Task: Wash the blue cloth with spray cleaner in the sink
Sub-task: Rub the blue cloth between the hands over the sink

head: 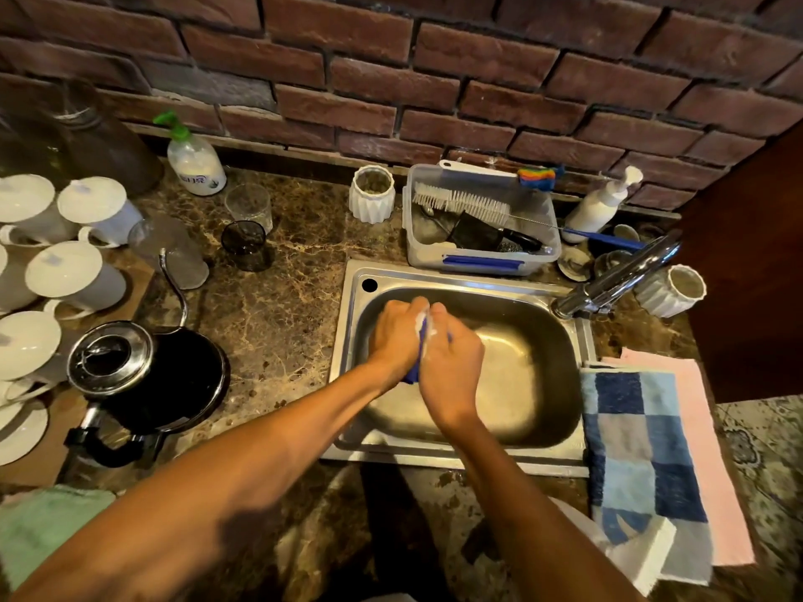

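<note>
Suds cover the blue cloth (415,370), bunched between my two hands over the steel sink (539,401). My left hand (397,336) curls its fingers round the cloth from the left, and my right hand (452,367) clamps it from the right, knuckles close against the other hand; only a strip of blue shows below my palms and a little white foam above. The sink basin under my hands looks wet, and the chrome faucet (617,278) reaches in from its right rear corner.

Behind the sink sits a clear plastic box (480,254) with blue clips. It holds a white bottle brush (460,202), a black-handled utensil and a spoon, with a rainbow-coloured scrubber (536,176) resting on its far rim. Just left of the box stands a white ribbed jar (372,199), whose contents I cannot make out; a second ribbed jar (671,291) stands beside the faucet. A white pump bottle (602,202) leans at the right by the brick wall, and a green-topped pump bottle (195,160), partly full of white liquid, stands at the left.

Two glasses, one clear (248,206) and one dark (244,243), stand on the marble counter (278,306). White lidded cups (93,210) crowd the left edge, near a steel kettle (113,358) on a black base. A blue checked towel (638,454) lies over a pink cloth (704,449) right of the sink.
</note>
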